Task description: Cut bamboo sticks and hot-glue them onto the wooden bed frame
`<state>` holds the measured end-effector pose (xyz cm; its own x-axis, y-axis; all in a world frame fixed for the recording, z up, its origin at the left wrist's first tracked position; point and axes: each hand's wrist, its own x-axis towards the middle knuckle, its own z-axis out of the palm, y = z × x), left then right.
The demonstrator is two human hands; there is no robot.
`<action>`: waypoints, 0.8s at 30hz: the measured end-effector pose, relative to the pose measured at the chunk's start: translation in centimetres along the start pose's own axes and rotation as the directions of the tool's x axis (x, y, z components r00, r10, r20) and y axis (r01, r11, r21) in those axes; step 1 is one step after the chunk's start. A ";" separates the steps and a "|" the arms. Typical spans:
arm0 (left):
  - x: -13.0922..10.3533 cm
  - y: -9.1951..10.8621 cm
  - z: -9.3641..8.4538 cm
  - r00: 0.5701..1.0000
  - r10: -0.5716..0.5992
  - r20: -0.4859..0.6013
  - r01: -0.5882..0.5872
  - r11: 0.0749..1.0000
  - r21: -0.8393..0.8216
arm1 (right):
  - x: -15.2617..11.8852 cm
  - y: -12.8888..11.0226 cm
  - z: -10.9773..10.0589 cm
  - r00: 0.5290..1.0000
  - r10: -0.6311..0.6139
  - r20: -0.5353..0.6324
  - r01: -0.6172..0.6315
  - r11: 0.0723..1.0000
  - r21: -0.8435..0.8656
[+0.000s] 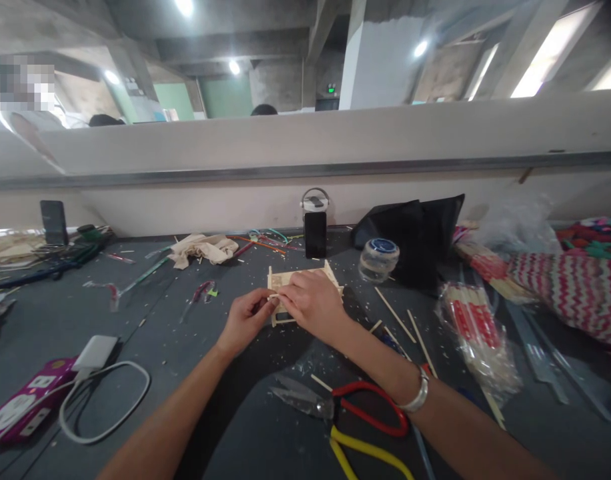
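Scissors (326, 408), cut off at the bottom edge, lie on the worktop (185, 360) near the wooden stick frame (281, 279), 1 lidded jar (378, 263) to its right; left hand (248, 321) pinches the frame's left side, right hand (314, 303) curls over it, its grip hidden

The small frame (283, 279) looked to be pale, bare wood with a matt finish, as did the loose sticks (395, 315), while the desk (165, 333) showed a smooth, dull dark surface. Grey metal made up the scissor blades (300, 399), against smooth plastic-looking red (360, 387) and yellow handles (370, 452), and the bracelet (418, 393) was shiny metal. Creased, matt cloth formed the beige bundle (203, 251); the jar (378, 269) was clear and glossy, the stick packet (473, 320) crinkly, shiny plastic film, and the zigzag fabric (560, 287) textured like knitting.
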<state>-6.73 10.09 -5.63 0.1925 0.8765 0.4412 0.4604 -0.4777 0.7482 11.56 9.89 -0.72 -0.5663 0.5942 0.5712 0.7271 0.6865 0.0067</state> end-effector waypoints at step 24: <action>-0.1 -0.2 0.2 0.998 -0.029 0.052 0.036 0.988 -0.149 | -0.8 -0.6 0.0 0.998 0.059 -0.035 -0.057 0.997 0.057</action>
<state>-6.69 10.06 -5.88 0.2236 0.8917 0.3935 0.3331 -0.4493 0.8289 11.59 9.03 -1.17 -0.5082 0.6191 0.5987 0.7352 0.6739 -0.0727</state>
